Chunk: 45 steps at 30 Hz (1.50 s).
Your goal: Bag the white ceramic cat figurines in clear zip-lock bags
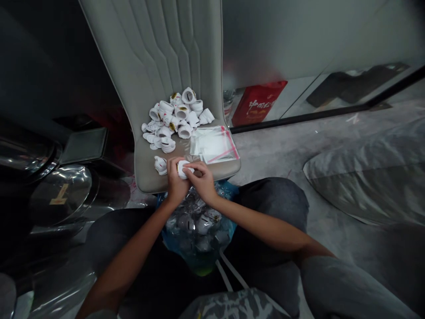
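Both my hands meet at the front edge of a grey chair seat point(146, 175). My left hand point(175, 179) and my right hand point(202, 179) are closed together round one small white plastic part point(182, 169). Another single white part point(161, 165) lies just left of my left hand. A heap of several white parts with gold and black marks point(175, 117) covers the back of the seat. A stack of clear bags with red strips point(214, 144) lies on the seat to the right of the heap.
A blue plastic bag point(199, 230) holding bagged parts rests between my knees below the seat. Shiny dark furniture point(56, 195) stands at left. A red box point(257, 104) leans against the wall beyond the chair. A grey cushion point(365, 181) lies on the floor at right.
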Available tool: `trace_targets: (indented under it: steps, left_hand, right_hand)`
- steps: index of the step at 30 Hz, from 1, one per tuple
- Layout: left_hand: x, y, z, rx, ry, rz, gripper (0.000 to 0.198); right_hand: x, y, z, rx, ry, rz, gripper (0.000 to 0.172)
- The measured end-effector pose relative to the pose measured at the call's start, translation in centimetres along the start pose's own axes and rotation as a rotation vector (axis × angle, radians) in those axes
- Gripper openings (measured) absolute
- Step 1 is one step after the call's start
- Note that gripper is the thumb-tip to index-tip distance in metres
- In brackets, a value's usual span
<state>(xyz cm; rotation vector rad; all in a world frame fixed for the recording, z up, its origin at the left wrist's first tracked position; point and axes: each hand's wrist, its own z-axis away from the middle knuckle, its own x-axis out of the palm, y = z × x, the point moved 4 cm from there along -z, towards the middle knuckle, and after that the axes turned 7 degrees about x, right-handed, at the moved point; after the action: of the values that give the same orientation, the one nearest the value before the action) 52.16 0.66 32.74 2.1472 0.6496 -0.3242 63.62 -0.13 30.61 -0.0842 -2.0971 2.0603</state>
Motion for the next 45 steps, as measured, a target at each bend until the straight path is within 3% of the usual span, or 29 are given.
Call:
trace_targets:
  steps: [6, 12, 18, 21, 24, 32, 41, 45]
  left_hand:
    - [0.1, -0.5, 0.6, -0.049, 0.036, -0.032, 0.032]
    - [0.6, -2.6, 1.4, -0.135, 0.02, 0.013, 0.036]
    - [1.9, -4.0, -0.1, -0.226, -0.192, 0.197, 0.048]
    - [2.3, -4.0, -0.6, -0.23, -0.209, 0.236, 0.048]
    - [2.5, -4.0, -0.6, -0.257, -0.195, 0.277, 0.045]
    - [2.1, -4.0, -0.5, -0.236, -0.193, 0.267, 0.05]
    - [2.2, -4.4, -0.1, -0.246, -0.125, 0.264, 0.05]
    - [1.9, -4.9, -0.5, -0.301, -0.217, 0.378, 0.053]
  right_hand:
    - [0.8, 0.9, 0.0, 0.085, 0.002, -0.053, 0.022]
    - [1.4, 2.5, 0.0, 0.127, 0.029, -0.076, 0.024]
    - [-0.8, 0.7, -2.5, -0.069, -0.119, 0.222, 0.016]
    - [-1.6, -1.0, -3.2, -0.236, -0.165, 0.45, 0.011]
    - [-1.4, -1.7, -2.6, -0.342, -0.193, 0.56, 0.017]
    - [-0.1, 0.4, -0.9, -0.281, -0.188, 0.371, 0.037]
    - [0.6, 1.2, 0.2, -0.189, -0.079, 0.27, 0.033]
    - [0.1, 0.2, -0.1, -0.234, -0.147, 0.272, 0.029]
